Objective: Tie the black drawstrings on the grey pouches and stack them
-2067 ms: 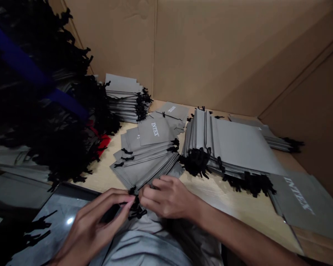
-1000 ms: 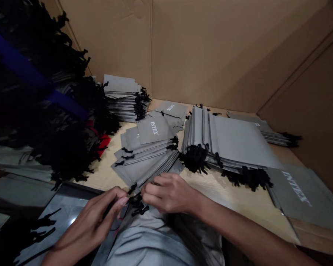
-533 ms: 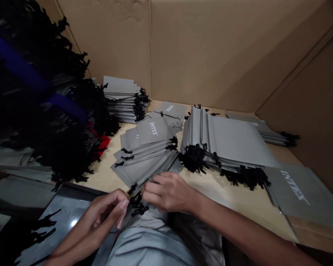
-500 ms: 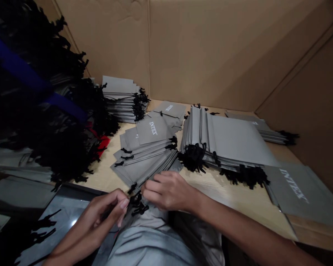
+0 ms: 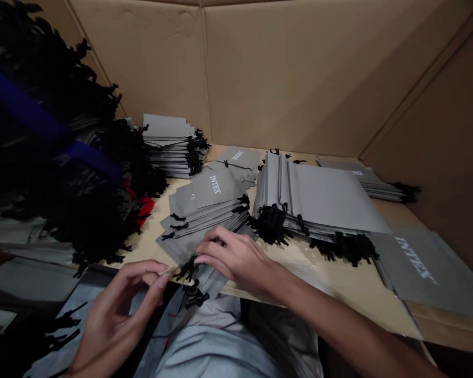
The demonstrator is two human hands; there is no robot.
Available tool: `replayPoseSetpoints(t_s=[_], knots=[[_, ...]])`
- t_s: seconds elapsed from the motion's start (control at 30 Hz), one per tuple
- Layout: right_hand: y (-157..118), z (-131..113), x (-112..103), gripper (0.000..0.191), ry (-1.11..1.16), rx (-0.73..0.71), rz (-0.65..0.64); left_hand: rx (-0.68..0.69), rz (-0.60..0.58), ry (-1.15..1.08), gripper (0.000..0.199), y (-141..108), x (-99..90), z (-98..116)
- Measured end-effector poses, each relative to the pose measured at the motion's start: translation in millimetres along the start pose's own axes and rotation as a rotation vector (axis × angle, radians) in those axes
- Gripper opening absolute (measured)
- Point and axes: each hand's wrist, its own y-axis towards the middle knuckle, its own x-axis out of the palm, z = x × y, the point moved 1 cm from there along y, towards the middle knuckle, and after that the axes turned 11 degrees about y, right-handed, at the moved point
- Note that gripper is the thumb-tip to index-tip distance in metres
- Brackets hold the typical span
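Grey drawstring pouches [image 5: 213, 281] with knotted black cords are bunched under my right hand [image 5: 238, 257]. Its fingers and thumb are closed around their corded ends, close to the table's front edge. To the left, my left hand [image 5: 122, 304] has thumb and forefinger brought together in a pinch. Its tips are beside the black cord ends [image 5: 186, 269]; what they hold is too small to make out. Just beyond my hands lies a fanned pile of smaller grey pouches [image 5: 215, 189] printed INTEX, some overlapping, with cords toward me.
Larger grey pouches [image 5: 335, 197] are stacked to the right, more printed pouches [image 5: 429, 268] near the right edge. A small stack [image 5: 165, 128] stands at the back left. A tall heap with black cords [image 5: 90, 210] and a blue strap fills the left. Cardboard walls [image 5: 299, 73] enclose the table.
My left hand has drawn left, away from my right hand. My right hand has shifted slightly up and turned over the corded ends. The view has tilted a little.
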Motion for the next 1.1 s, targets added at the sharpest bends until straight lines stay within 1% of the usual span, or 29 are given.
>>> replayPoseSetpoints(t_s=[0.1, 0.2, 0.27, 0.37, 0.47, 0.53, 0.6, 0.63, 0.67, 0.73, 0.83, 0.87, 0.97, 1.0, 1.1], knots=[[0, 1, 0, 0.024, 0.031, 0.032, -0.019, 0.026, -0.005, -0.011, 0.028, 4, -1.2, 7], [0, 2, 1, 0.024, 0.052, 0.072, -0.038, -0.003, -0.033, 0.021, 0.027, 4, -4.8, 4], [0, 3, 2, 0.031, 0.067, 0.082, -0.049, -0.023, -0.026, 0.048, 0.028, 2, -7.4, -1], [0, 6, 3, 0.044, 0.050, 0.067, -0.064, 0.000, -0.024, 0.086, 0.033, -1, -9.1, -7], [-1, 7, 4, 0.056, 0.013, 0.034, -0.075, 0.054, -0.082, 0.155, 0.033, -1, -7.0, -7], [-3, 7, 6, 0.054, 0.015, 0.015, -0.069, 0.159, -0.172, 0.215, 0.030, 2, -3.0, -4], [-3, 7, 7, 0.046, 0.026, 0.012, -0.060, 0.330, -0.279, 0.284, 0.031, 7, 3.0, -3], [-3, 6, 7, 0.042, 0.029, 0.015, -0.059, 0.414, -0.313, 0.326, 0.034, 11, 6.5, -3], [-3, 6, 7, 0.039, 0.031, 0.013, -0.062, 0.481, -0.328, 0.372, 0.038, 15, 9.9, -5], [-2, 7, 5, 0.031, 0.033, -0.018, -0.071, 0.540, -0.320, 0.461, 0.044, 23, 16.1, -10], [-1, 13, 2, 0.017, 0.064, -0.082, -0.124, 0.513, -0.330, 0.504, 0.047, 30, 21.3, -20], [-1, 16, 1, 0.017, 0.083, -0.091, -0.146, 0.488, -0.346, 0.494, 0.046, 31, 21.8, -23], [-4, 22, 0, 0.033, 0.129, -0.096, -0.203, 0.406, -0.378, 0.430, 0.043, 33, 21.3, -26], [-4, 22, 1, 0.033, 0.125, -0.096, -0.213, 0.386, -0.382, 0.407, 0.041, 33, 20.9, -26], [-6, 20, 5, 0.026, 0.056, -0.101, -0.214, 0.353, -0.397, 0.353, 0.036, 35, 19.4, -25]])
